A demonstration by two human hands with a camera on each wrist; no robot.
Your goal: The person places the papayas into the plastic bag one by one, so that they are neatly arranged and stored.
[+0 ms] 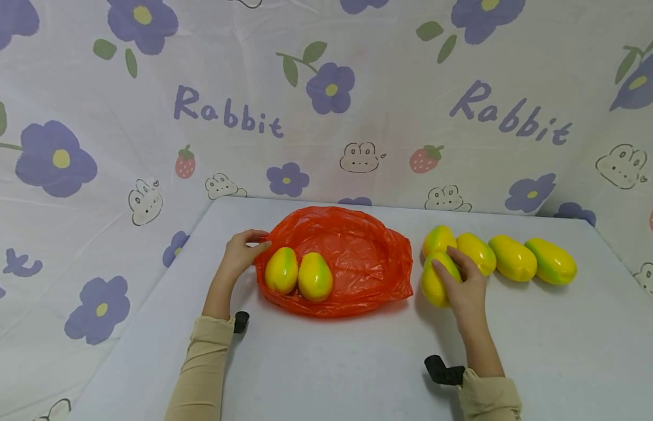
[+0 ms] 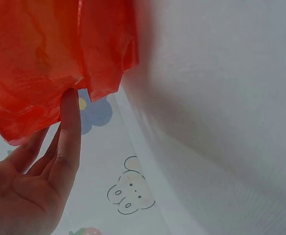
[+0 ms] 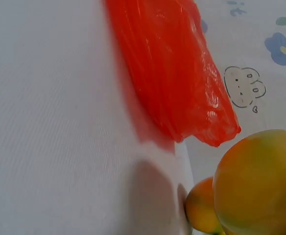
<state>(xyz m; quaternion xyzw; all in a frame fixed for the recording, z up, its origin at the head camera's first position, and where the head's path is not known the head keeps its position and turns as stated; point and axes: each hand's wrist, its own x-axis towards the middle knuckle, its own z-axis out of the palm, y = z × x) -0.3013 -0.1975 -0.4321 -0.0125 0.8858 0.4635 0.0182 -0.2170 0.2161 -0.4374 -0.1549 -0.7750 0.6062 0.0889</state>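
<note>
A red plastic bag (image 1: 358, 263) lies spread with its mouth facing up, and two yellow-green mangoes sit inside: one mango (image 1: 281, 271) at the left, another mango (image 1: 315, 277) beside it. My left hand (image 1: 239, 255) pinches the bag's left rim between thumb and fingers; in the left wrist view those fingers reach up to the red plastic (image 2: 40, 58). To the right of the bag, my right hand (image 1: 469, 292) grips a mango (image 1: 438, 286) around its side. The right wrist view has this held mango (image 3: 260, 183) large at the lower right, apart from the bag (image 3: 167, 63).
Several more mangoes stand in a row behind and right of my right hand, among them a mango (image 1: 512, 258) and the rightmost mango (image 1: 551, 261). Everything is on a white table (image 1: 331, 368). A printed curtain (image 1: 242, 158) hangs behind the table's far edge.
</note>
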